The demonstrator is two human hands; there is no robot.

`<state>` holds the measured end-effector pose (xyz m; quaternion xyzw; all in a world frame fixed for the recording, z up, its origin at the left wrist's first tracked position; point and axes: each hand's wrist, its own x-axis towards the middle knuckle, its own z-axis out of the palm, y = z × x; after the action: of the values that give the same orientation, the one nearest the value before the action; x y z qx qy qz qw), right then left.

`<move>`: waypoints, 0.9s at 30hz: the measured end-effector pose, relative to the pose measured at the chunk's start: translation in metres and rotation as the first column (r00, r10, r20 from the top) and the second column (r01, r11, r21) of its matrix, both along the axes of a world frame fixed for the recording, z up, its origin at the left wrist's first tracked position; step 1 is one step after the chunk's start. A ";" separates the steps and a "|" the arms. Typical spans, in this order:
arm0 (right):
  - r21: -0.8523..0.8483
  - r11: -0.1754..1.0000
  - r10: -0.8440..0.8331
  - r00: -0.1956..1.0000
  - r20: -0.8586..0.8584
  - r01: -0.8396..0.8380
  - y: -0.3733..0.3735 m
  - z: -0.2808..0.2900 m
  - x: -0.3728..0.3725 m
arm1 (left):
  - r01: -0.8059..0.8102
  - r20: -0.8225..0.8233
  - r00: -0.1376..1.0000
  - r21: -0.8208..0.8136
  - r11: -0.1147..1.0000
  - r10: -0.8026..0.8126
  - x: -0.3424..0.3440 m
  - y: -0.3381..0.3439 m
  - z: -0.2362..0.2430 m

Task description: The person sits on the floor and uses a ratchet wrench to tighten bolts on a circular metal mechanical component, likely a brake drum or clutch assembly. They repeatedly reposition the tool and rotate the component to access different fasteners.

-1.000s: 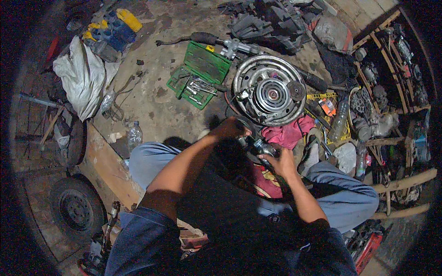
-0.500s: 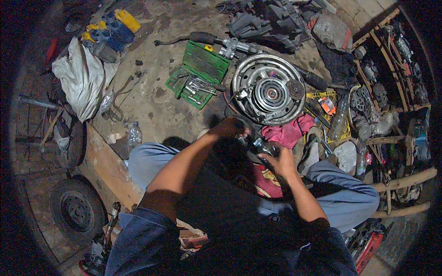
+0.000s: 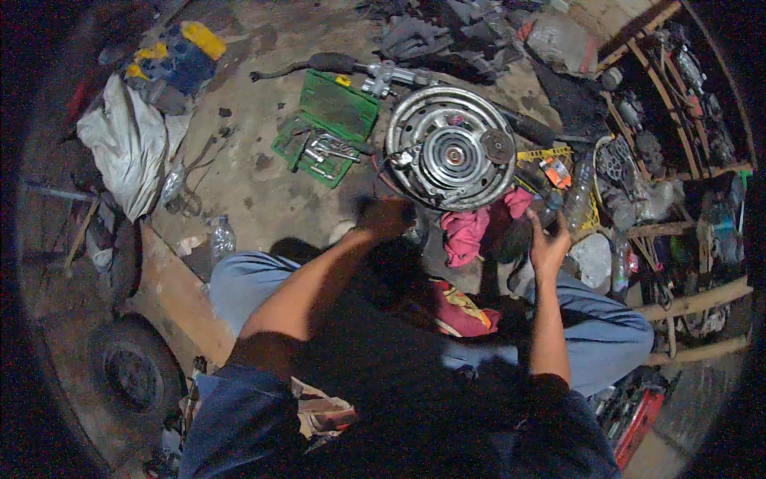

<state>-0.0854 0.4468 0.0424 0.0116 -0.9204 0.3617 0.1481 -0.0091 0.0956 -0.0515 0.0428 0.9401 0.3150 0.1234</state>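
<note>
I see my left hand point(image 3: 384, 217) reaching out to the lower-left rim of the round silver metal drum assembly point(image 3: 451, 148) that lies flat on the concrete floor point(image 3: 247, 172), at about twelve o'clock from my lap. That hand is in deep shadow, so I cannot tell how far its fingers are curled or whether they grip anything; it sits just at the drum's seven o'clock edge. My right hand point(image 3: 549, 243) is raised at about two o'clock from my knees, fingers point(image 3: 563, 226) loosely spread and upward; a small dark object may sit against them, but I cannot make it out.

Between the hands lies a crumpled pink cloth point(image 3: 472, 226), touching the drum's lower edge. At ten o'clock from the drum an open green plastic socket case point(image 3: 327, 124) shows shiny sockets in its lower half. Beyond it, at eleven o'clock, sits a blue and yellow box-shaped pack point(image 3: 177, 57), with a white crumpled sack point(image 3: 128, 152) just below. A clear plastic bottle point(image 3: 222, 237) lies by my left knee. At three o'clock from the drum a yellow wire basket point(image 3: 550, 160) holds an orange-labelled packet, beside wooden shelves point(image 3: 686, 160) crowded with parts.
</note>
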 end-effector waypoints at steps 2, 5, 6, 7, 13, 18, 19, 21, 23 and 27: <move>-0.097 0.994 -0.060 0.998 -0.028 0.057 0.015 0.007 -0.011 | -0.039 0.124 0.991 -0.041 0.998 0.044 -0.002 0.010 0.025; -0.126 0.987 -0.121 0.973 -0.197 0.097 0.031 0.002 -0.046 | -0.111 0.024 0.994 0.067 0.992 0.110 0.010 0.004 0.003; -0.110 0.987 -0.145 0.951 -0.274 0.119 0.039 -0.002 -0.059 | -0.132 0.043 0.991 0.117 0.984 0.127 0.012 0.006 0.008; -0.101 0.978 -0.199 0.958 -0.207 0.182 0.035 0.005 -0.066 | -0.162 0.065 0.986 0.161 0.974 0.153 0.017 0.005 0.014; -0.010 0.960 -0.277 0.950 -0.142 0.278 0.070 -0.022 -0.124 | -0.215 0.094 0.976 0.240 0.947 0.198 0.021 0.011 0.101; -0.019 0.967 -0.255 0.967 -0.029 0.254 0.125 -0.095 -0.160 | -0.190 0.059 0.980 0.027 0.981 0.188 0.005 0.014 0.036; 0.037 0.968 -0.249 0.968 -0.010 0.249 0.127 -0.104 -0.160 | -0.175 0.063 0.983 -0.005 0.985 0.175 0.003 0.015 0.036; 0.147 0.961 -0.239 0.971 0.030 0.232 0.126 -0.119 -0.157 | -0.144 0.073 0.986 -0.070 0.987 0.149 -0.001 0.016 0.039; 0.096 0.959 -0.273 0.961 0.045 0.268 0.128 -0.125 -0.151 | -0.118 -0.015 0.993 -0.055 0.991 0.117 0.000 0.020 0.044; 0.076 0.943 -0.328 0.944 0.043 0.324 0.100 -0.103 -0.136 | -0.059 -0.058 0.997 0.002 0.998 0.059 0.007 0.011 0.059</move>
<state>-0.2216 0.5464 -0.0608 -0.1459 -0.9250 0.3011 0.1801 -0.0021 0.1065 0.0074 0.0241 0.9440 0.3175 0.0866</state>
